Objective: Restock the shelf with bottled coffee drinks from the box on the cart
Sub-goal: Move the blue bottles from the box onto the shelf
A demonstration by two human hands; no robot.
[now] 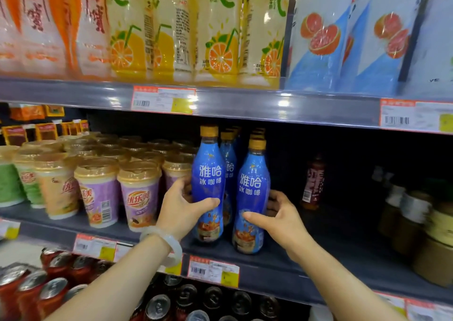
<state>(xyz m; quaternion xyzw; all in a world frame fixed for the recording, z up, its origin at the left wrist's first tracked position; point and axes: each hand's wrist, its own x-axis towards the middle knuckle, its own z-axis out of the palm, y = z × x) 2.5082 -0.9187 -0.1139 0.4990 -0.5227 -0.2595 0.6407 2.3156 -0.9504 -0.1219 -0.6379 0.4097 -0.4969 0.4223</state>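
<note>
Two rows of blue coffee bottles with gold caps stand on the middle shelf (282,269). My left hand (182,205) grips the front bottle of the left row (208,173) around its lower half. My right hand (277,216) grips the front bottle of the right row (253,186), thumb across its label, fingers behind it. Both bottles stand upright on the shelf board near its front edge. More blue bottles (229,159) line up behind them. The box and the cart are out of view.
Milk-tea cups (139,193) crowd the shelf just left of the bottles. A dark red bottle (315,181) stands far back at the right, with jars (416,220) beyond it. Juice bottles (218,29) fill the shelf above; cans (51,293) sit below.
</note>
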